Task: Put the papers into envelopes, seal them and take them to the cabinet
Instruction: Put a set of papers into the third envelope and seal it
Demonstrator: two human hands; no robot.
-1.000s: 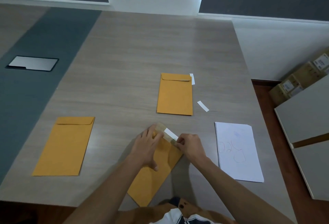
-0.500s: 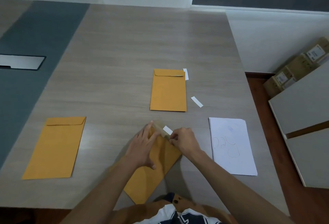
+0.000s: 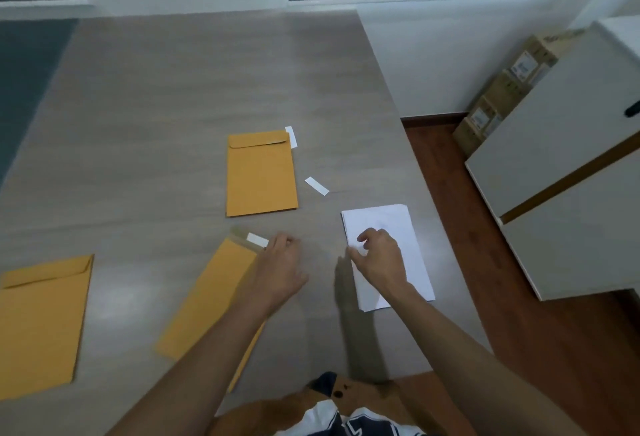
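- The stack of white papers [image 3: 398,224] lay near the table's [image 3: 173,106] right edge, long axis running away from the person, tilted slightly left at the far end.
- The right hand [image 3: 381,257] rested on the stack's left side, fingers loosely curled, fingertips on the top sheet — no sheet plainly pinched.
- Thin, limp sheets would likely slide and buckle; a lifted left edge or corner looked the best hold.
- Left of the stack, the open manila envelope [image 3: 211,297] lay diagonally, mouth pointing away, white peel strip [image 3: 257,239] on its flap.
- The left hand [image 3: 278,267] hovered at the envelope's mouth, fingers half-curled — grip on it unclear.
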